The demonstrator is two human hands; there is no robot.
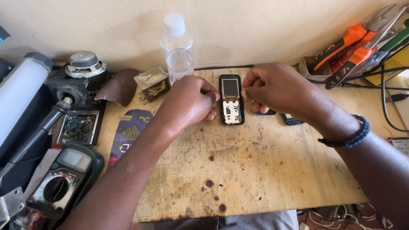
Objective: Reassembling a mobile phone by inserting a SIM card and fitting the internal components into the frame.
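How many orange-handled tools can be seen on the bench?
2, as far as I can tell: one pair of pliers at the far right by the wall, and a second pair lying across it. Cables and other tools may hide more.

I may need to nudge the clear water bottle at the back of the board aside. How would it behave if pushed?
The water bottle stands upright, tall on a narrow base, so a push near its cap would probably tip it. It looks about half full, so likely fairly light, and once on its side its round body could roll toward the opened phone.
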